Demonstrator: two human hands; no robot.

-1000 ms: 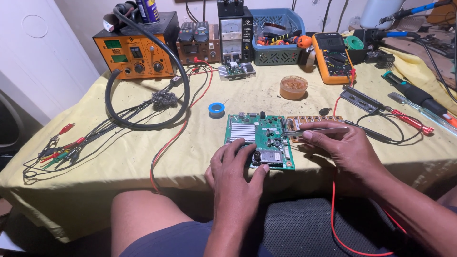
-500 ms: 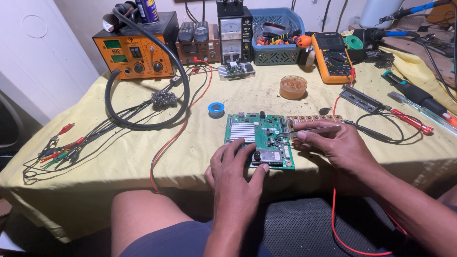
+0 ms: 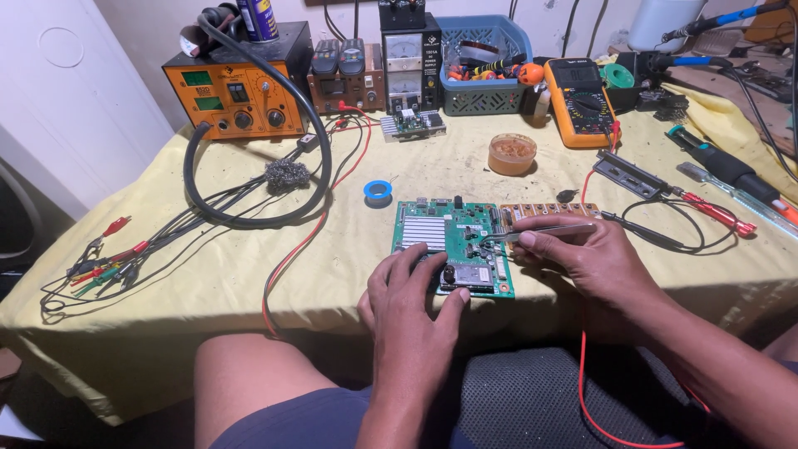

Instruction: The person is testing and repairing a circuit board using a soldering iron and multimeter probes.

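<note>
My left hand [image 3: 411, 303] lies flat, fingers spread, pinning the near edge of the green circuit board [image 3: 453, 245] on the bench [image 3: 249, 274]. My right hand [image 3: 594, 262], just right of the board, has its grip pinched shut on metal tweezers [image 3: 532, 234], tips over the board's middle. A slip could scrape the parts there, I judge; the board could skid on the yellow cloth.

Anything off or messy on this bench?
Nothing looks damaged or spilled. The green circuit board lies flat under the left hand; the right hand holds tweezers to it. Only the clip leads lie in a tangle at the table's left edge.
</note>
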